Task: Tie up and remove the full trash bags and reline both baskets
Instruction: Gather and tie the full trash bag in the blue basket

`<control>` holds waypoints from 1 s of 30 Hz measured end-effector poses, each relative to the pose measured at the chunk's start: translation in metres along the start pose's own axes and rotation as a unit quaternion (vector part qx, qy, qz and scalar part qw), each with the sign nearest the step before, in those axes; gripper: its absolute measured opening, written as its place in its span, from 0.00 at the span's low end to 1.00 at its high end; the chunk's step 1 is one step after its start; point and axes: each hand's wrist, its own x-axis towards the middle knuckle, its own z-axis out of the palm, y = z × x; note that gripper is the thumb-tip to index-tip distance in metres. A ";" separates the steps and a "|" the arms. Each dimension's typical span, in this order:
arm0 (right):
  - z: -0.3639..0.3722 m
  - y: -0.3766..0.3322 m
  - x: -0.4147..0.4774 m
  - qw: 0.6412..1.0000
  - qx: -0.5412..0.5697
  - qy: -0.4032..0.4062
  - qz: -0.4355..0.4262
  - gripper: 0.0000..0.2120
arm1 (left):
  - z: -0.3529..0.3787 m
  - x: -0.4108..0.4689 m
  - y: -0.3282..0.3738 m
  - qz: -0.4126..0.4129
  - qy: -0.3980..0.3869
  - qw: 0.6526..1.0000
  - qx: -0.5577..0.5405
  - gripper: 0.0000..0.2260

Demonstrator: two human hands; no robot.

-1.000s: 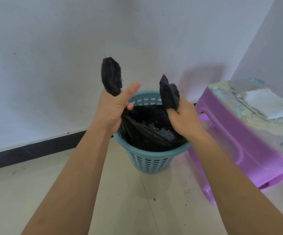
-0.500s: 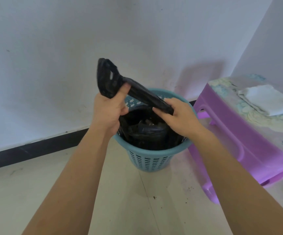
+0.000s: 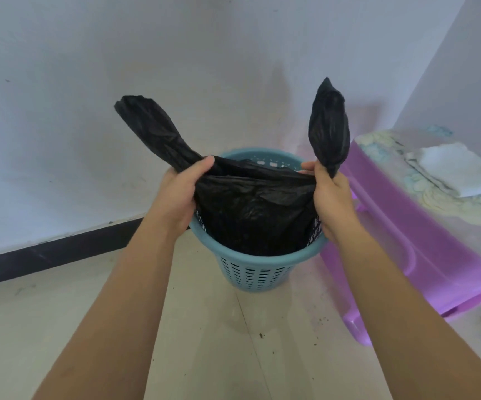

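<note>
A black trash bag (image 3: 251,209) sits inside a blue slotted plastic basket (image 3: 252,274) on the floor by the wall. My left hand (image 3: 180,194) grips the bag's left gathered end, which sticks up and to the left. My right hand (image 3: 330,194) grips the right gathered end, which stands upright above it. The plastic between my hands is pulled taut across the basket mouth, hiding what is inside. Only one basket is in view.
A purple plastic stool (image 3: 424,226) with a flowered top stands close to the basket's right, with a folded white cloth (image 3: 455,168) on it. A white wall with a black baseboard (image 3: 54,252) runs behind. The tiled floor (image 3: 233,342) shows small dirt specks.
A moment ago the two ends were crossed near each other above the basket. Now my hands have pulled apart, left and right, and the bag is stretched tight between them.
</note>
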 end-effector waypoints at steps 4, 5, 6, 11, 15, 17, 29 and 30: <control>0.004 0.002 -0.001 0.999 -0.012 -0.038 -0.018 0.16 | 0.011 -0.010 -0.005 0.012 0.046 0.998 -0.036 0.16; 0.006 0.002 -0.002 0.996 -0.051 -0.062 -0.032 0.17 | 0.016 -0.012 -0.002 0.017 0.042 0.996 -0.074 0.19; 0.009 0.002 -0.003 0.989 -0.106 -0.090 -0.049 0.17 | 0.022 -0.014 0.002 0.017 0.034 0.993 -0.111 0.21; 0.022 0.008 -0.013 0.944 -0.261 -0.179 -0.090 0.19 | 0.033 -0.012 0.009 -0.040 -0.006 0.955 -0.293 0.20; 0.019 0.006 -0.014 0.938 -0.292 -0.162 -0.088 0.21 | 0.017 -0.013 0.000 -0.106 -0.081 0.949 -0.287 0.18; 0.015 0.006 -0.012 0.942 -0.294 -0.140 -0.084 0.22 | 0.010 -0.016 -0.002 -0.132 -0.141 0.942 -0.276 0.20; 0.014 0.002 -0.009 0.891 -0.327 -0.112 -0.293 0.11 | 0.019 -0.001 -0.016 -0.153 -0.050 0.986 0.029 0.09; 0.015 0.000 -0.008 0.869 -0.359 -0.126 -0.317 0.08 | 0.019 -0.002 -0.015 -0.145 -0.076 0.986 0.038 0.08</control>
